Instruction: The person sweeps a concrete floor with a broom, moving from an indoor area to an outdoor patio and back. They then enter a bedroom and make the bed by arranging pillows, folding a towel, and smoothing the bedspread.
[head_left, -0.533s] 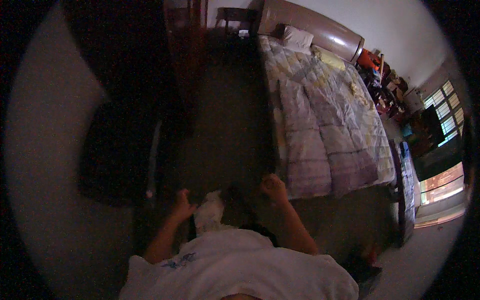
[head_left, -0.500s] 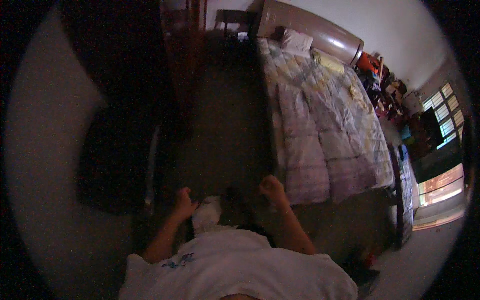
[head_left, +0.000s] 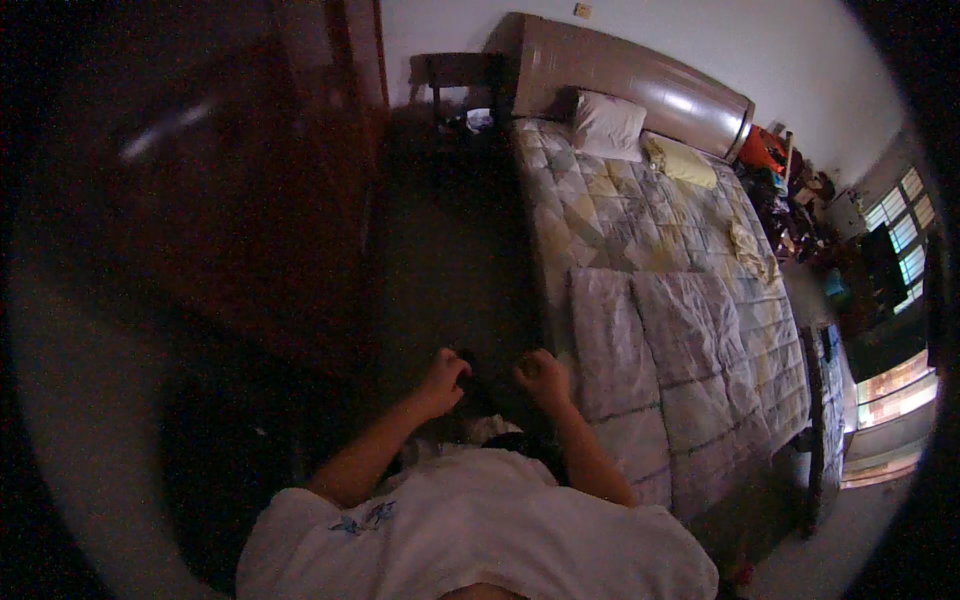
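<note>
Both hands are held out in front of my white shirt (head_left: 480, 520), a short gap apart. My left hand (head_left: 440, 385) has its fingers curled in. A dark patch shows at its fingertips, too dim to make out. Closed in a loose fist, my right hand (head_left: 543, 382) is nearest to the side of the bed. Whatever its fingers hold, if anything, is hidden. Below and between the hands is a pale patch (head_left: 490, 430), partly covered by the shirt. The bed carries a checked, patterned quilt (head_left: 690, 240), with a folded part towards its near end.
A white pillow (head_left: 608, 125) and a yellow one (head_left: 680, 160) lie by the brown headboard (head_left: 630, 75). A dark reddish wardrobe (head_left: 230, 180) stands left. Beyond the dim floor (head_left: 440, 250) is a small dark table (head_left: 465, 70). Clutter (head_left: 795, 195) fills the far right, near a window.
My left hand has moved right, closer to my right hand. The view has shifted, bringing the wardrobe and more of the bed's head end into sight. The pale patch is now mostly covered.
</note>
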